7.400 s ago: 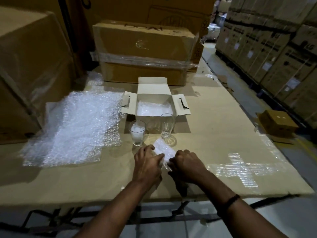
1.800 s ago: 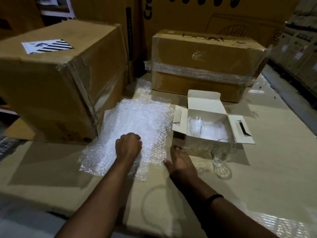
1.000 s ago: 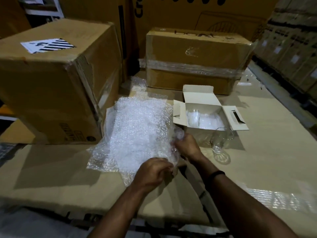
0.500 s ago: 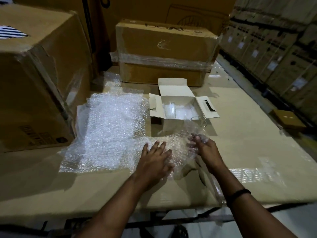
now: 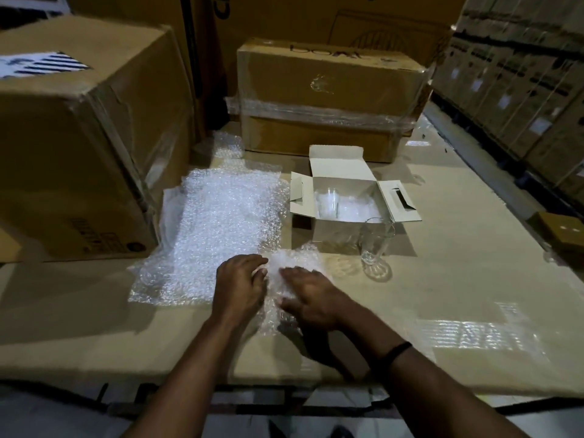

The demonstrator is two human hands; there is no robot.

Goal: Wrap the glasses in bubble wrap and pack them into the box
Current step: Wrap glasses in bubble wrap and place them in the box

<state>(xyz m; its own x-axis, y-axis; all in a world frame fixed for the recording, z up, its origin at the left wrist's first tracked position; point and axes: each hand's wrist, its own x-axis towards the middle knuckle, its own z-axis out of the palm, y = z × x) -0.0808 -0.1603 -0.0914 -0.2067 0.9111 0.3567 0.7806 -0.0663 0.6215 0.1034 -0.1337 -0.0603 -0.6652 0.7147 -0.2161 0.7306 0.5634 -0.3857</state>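
Note:
A small sheet of bubble wrap (image 5: 286,263) lies on the cardboard tabletop (image 5: 458,279) in front of me. My left hand (image 5: 240,287) curls over its left edge and my right hand (image 5: 311,295) presses flat on its right part. A bare clear glass (image 5: 376,240) stands upright to the right, just in front of the open white box (image 5: 335,230). Inside the box stands a glass (image 5: 328,202) beside white bubble wrap. A bigger stack of bubble wrap sheets (image 5: 221,222) lies to the left of the box.
A large cardboard carton (image 5: 79,137) stands at the left, touching the big bubble wrap stack. A film-wrapped carton (image 5: 328,99) sits behind the white box. Stacked cartons (image 5: 521,74) line the aisle at right, and a small brown box (image 5: 562,229) lies on the floor.
Both hands pulled one sheet off the stack and drew it toward me. It now lies bunched between them, and my left hand has curled from flat onto its edge.

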